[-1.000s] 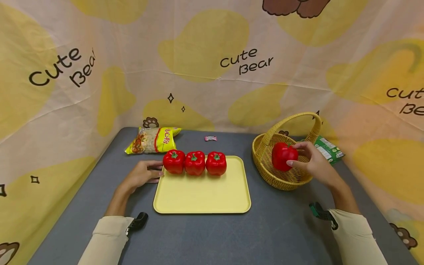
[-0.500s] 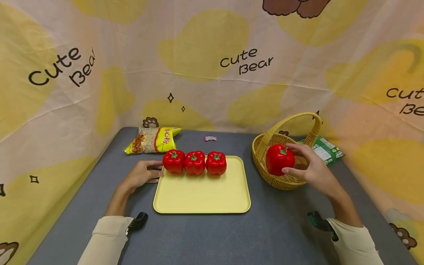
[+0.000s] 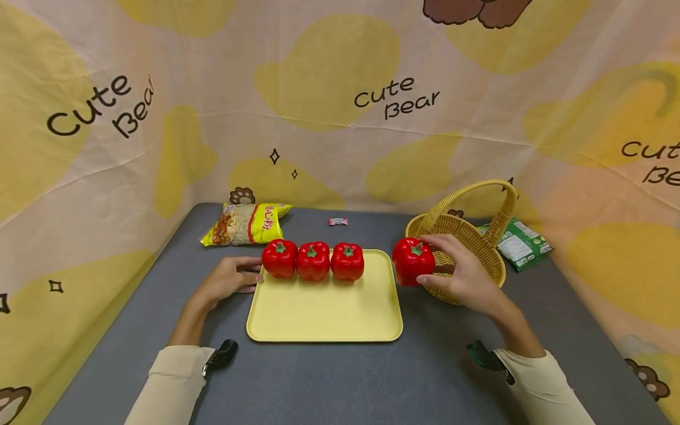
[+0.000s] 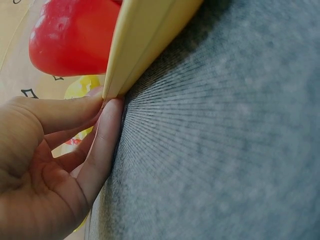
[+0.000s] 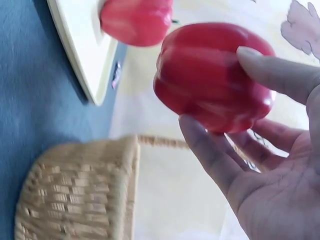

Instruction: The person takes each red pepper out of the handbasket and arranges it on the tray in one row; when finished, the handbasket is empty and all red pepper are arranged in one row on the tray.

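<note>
In the head view my right hand point(image 3: 462, 274) holds a red bell pepper point(image 3: 411, 262) between thumb and fingers, raised beside the right edge of a pale yellow tray point(image 3: 324, 313). The right wrist view shows the same bell pepper point(image 5: 212, 75) in the fingertips, above the wicker basket point(image 5: 75, 195). Three more red bell peppers stand in a row along the tray's back edge: a left one point(image 3: 279, 260), a middle one point(image 3: 313, 262) and a right one point(image 3: 347, 262). My left hand point(image 4: 55, 160) pinches the tray's left rim point(image 4: 122, 55), thumb on top, a finger underneath.
Behind the right hand stands the wicker basket with its arched handle point(image 3: 473, 188). A green packet point(image 3: 523, 243) lies right of it. At the back left rests a yellow food bag point(image 3: 247, 224), and a small pink wrapped candy point(image 3: 337, 222) lies behind the tray. Patterned cloth surrounds the table.
My right hand has carried the bell pepper left, out from over the basket to the tray's right edge. The left hand, tray and the three other peppers have stayed in place.
</note>
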`<state>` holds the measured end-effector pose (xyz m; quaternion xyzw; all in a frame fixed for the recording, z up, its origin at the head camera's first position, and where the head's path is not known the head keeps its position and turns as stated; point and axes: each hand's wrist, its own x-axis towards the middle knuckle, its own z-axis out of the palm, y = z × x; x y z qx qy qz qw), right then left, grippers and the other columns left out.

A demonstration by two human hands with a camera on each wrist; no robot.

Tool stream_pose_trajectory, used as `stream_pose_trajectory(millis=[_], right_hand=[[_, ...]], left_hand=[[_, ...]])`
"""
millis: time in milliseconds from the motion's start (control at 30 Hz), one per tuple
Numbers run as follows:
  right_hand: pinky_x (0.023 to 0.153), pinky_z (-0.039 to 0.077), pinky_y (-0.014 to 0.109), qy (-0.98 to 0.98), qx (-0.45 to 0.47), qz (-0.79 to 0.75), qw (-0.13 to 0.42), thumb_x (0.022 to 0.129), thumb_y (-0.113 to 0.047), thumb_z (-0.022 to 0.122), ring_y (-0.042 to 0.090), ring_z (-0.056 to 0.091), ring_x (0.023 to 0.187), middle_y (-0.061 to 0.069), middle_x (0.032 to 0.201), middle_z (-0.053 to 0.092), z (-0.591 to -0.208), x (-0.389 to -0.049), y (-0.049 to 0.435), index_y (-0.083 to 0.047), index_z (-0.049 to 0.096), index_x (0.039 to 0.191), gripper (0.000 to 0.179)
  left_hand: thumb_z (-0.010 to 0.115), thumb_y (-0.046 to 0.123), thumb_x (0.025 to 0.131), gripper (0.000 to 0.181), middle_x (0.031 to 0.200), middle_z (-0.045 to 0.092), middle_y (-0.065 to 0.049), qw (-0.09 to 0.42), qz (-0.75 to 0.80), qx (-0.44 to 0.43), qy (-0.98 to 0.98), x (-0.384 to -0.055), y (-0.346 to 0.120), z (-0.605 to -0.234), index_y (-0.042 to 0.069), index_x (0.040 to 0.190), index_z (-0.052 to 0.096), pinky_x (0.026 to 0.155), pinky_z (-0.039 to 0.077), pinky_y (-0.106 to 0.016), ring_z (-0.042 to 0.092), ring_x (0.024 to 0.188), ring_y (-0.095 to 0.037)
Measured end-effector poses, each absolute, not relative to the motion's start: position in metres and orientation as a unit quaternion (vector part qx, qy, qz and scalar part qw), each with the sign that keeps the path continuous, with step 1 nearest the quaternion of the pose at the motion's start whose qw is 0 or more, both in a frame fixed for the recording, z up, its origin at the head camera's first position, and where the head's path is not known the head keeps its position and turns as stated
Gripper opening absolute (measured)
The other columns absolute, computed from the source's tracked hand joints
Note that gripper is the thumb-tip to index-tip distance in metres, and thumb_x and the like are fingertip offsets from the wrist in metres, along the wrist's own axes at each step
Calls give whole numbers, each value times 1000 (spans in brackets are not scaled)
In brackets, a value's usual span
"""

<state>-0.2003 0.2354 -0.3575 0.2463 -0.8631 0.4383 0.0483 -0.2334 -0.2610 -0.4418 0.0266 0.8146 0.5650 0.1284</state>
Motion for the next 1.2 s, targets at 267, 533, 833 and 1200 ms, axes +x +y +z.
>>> stream_pose_trajectory(millis=[267, 533, 833, 1200], right_hand=[[99, 60, 59, -893, 225, 386, 57, 85, -12, 91, 39, 52, 134, 18, 147, 52, -367, -212, 208, -2, 54, 151, 77], [112, 48, 63, -902, 236, 352, 77, 84, -10, 91, 41, 53, 131, 22, 143, 55, -376, -223, 188, 3, 54, 150, 77], [99, 62, 51, -908, 226, 347, 60, 86, -6, 88, 40, 58, 128, 23, 146, 52, -388, -231, 177, 5, 51, 152, 77], [97, 62, 51, -916, 217, 333, 55, 87, -6, 88, 43, 56, 132, 25, 150, 49, -401, -237, 174, 5, 50, 153, 76]], left_hand=[[69, 4, 101, 54, 152, 54, -31, 129, 566, 24, 814, -233, -261, -442, -11, 150, 51, 87, 65, -30, 70, 111, -16], [69, 4, 100, 54, 151, 54, -31, 128, 562, 22, 817, -232, -261, -442, -11, 149, 52, 86, 65, -30, 70, 111, -16], [69, 5, 100, 54, 151, 54, -31, 129, 566, 27, 814, -234, -261, -442, -11, 149, 52, 86, 65, -30, 70, 111, -17], [69, 4, 100, 54, 151, 55, -31, 126, 570, 29, 812, -234, -263, -444, -11, 149, 53, 86, 65, -31, 71, 111, -17]])
